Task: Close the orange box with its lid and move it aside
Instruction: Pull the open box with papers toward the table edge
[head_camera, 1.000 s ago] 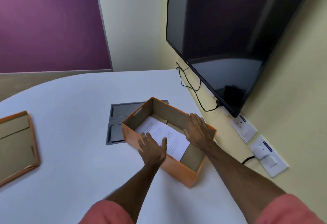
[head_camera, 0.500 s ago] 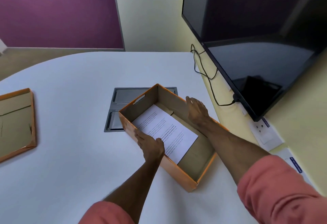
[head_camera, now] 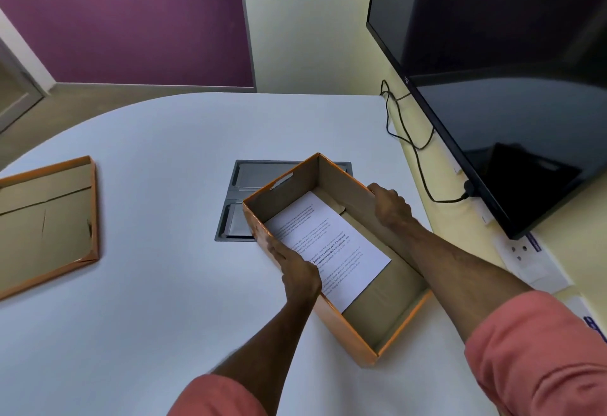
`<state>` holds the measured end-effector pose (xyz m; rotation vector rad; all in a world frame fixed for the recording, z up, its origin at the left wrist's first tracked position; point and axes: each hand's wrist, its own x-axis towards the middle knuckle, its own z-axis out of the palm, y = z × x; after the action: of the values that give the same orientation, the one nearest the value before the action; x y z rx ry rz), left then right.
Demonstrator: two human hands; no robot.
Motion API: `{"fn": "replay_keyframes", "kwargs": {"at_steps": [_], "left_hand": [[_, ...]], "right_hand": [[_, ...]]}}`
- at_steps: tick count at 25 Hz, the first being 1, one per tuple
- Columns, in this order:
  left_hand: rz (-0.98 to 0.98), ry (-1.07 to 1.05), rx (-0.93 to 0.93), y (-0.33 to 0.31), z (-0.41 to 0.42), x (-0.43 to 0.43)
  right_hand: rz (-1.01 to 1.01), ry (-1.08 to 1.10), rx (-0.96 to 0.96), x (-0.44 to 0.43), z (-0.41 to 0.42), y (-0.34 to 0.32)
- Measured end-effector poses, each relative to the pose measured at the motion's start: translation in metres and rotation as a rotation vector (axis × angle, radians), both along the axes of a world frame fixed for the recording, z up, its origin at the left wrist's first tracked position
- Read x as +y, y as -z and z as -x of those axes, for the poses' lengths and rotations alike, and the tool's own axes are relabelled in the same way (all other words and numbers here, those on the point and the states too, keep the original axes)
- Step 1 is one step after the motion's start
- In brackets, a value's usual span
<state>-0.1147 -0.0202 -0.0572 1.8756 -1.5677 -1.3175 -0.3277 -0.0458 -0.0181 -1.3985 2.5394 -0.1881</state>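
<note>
The orange box (head_camera: 345, 327) stands open on the white table, right of centre, with a printed sheet of paper (head_camera: 328, 248) lying flat inside. My left hand (head_camera: 292, 264) grips the box's near-left long wall. Over the far-right long wall, my right hand (head_camera: 389, 205) curls its fingers onto the rim. The orange lid (head_camera: 93, 205) lies upside down at the table's left edge, well apart from the box and both hands.
A grey cable hatch (head_camera: 243, 182) is set into the white table (head_camera: 157, 284) just behind the box. A dark wall screen (head_camera: 492, 70) hangs close on the right, with black cables (head_camera: 407, 139) and wall sockets (head_camera: 525, 254) below it.
Both hands left the box's inside and moved outward onto its two long walls. The camera view shifted, so box and lid sit differently in frame.
</note>
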Motion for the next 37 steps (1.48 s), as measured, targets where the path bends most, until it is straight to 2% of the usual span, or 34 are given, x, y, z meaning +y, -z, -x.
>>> {"fn": "replay_keyframes", "kwargs": {"at_steps": [3, 8, 11, 13, 17, 21, 25, 31, 37], "left_hand": [[0.105, 0.099, 0.094, -0.016, -0.022, -0.013], [0.373, 0.301, 0.426, -0.062, -0.083, -0.034], [0.383, 0.411, 0.48, -0.071, -0.119, -0.05], [0.378, 0.479, 0.461, -0.073, -0.146, -0.062], [0.288, 0.458, 0.34, -0.071, -0.201, -0.078], [0.258, 0.518, 0.332, -0.067, -0.263, -0.086], [0.212, 0.5, 0.301, -0.066, -0.32, -0.091], [0.155, 0.521, 0.308, -0.06, -0.382, -0.084], [0.074, 0.48, 0.306, -0.048, -0.397, -0.064]], "right_hand": [[0.02, 0.032, -0.026, 0.006, -0.007, -0.008], [0.084, 0.086, -0.126, 0.019, -0.044, -0.02], [0.112, 0.114, -0.191, 0.027, -0.076, -0.022], [0.138, 0.142, -0.238, 0.03, -0.101, -0.023], [0.24, 0.205, -0.369, 0.038, -0.158, -0.02], [0.322, 0.231, -0.456, 0.048, -0.219, -0.015], [0.315, 0.28, -0.537, 0.055, -0.282, -0.011], [0.303, 0.344, -0.517, 0.073, -0.354, 0.003], [0.31, 0.382, -0.496, 0.097, -0.376, 0.005]]}}
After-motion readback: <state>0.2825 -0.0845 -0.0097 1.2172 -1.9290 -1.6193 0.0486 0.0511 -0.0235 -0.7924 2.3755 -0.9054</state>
